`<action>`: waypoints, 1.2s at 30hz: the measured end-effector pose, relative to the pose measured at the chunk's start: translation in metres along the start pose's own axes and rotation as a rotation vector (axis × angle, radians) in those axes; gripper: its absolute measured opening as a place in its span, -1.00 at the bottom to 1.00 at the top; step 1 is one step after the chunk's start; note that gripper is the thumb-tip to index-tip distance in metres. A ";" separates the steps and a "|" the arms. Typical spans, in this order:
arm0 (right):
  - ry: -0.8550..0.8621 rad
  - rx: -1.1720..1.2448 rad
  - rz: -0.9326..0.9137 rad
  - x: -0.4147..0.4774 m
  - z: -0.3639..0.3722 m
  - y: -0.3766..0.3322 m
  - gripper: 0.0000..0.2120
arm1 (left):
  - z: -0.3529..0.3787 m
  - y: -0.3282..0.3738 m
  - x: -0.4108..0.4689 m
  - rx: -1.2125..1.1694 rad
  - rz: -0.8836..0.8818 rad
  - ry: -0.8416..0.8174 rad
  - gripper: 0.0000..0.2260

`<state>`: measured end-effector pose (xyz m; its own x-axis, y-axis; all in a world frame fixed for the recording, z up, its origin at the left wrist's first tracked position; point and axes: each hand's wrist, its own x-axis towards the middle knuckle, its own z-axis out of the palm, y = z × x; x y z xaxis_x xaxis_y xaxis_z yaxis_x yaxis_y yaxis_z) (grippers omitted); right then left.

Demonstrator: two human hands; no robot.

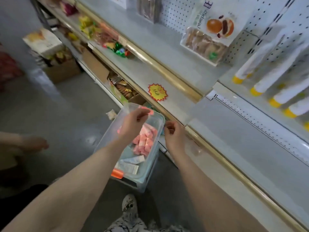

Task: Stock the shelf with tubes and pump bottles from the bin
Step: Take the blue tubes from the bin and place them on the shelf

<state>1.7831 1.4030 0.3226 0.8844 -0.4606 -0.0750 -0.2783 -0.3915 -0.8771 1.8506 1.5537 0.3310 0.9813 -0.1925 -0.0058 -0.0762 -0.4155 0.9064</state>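
Clear bin (148,178) on floor, right up against shelf (250,148) base. Packed w/ pink tubes (145,141), few white tubes (132,164) toward near end, plus orange cap (117,173). Left hand (133,123) hovers over bin's far end, fingers loosely curled, nothing in them afaict. Right hand (173,133) just beside bin's right rim, near gold shelf edge (234,169), fingers curled in tighter, can't tell if pinching anything. Yellow-capped tubes (270,84) lined up on upper shelf, far right.
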 end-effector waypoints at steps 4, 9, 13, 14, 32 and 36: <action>-0.121 -0.023 0.103 -0.003 0.048 0.006 -0.88 | -0.025 -0.034 0.003 0.034 -0.109 0.010 -0.79; -0.362 -0.218 0.150 -0.005 0.084 0.027 -0.75 | -0.033 -0.090 0.002 0.076 -0.224 -0.049 -0.77; -0.541 -0.355 0.201 0.002 0.118 0.057 -0.77 | -0.030 -0.147 -0.006 0.149 -0.338 -0.105 -0.73; -0.586 -0.393 0.209 0.005 0.128 0.065 -0.75 | -0.028 -0.163 -0.008 0.198 -0.367 -0.135 -0.72; -0.997 -1.052 -0.120 0.041 0.254 0.208 -0.61 | 0.049 -0.345 0.003 0.752 -0.509 -0.772 -0.62; -1.027 -1.153 -0.141 0.045 0.264 0.215 -0.57 | 0.058 -0.356 0.004 0.873 -0.523 -0.866 -0.67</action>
<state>1.8620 1.5085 0.0056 0.6611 0.1679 -0.7313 0.1257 -0.9856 -0.1127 1.8709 1.6491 -0.0162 0.5263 -0.2005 -0.8263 -0.1346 -0.9792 0.1519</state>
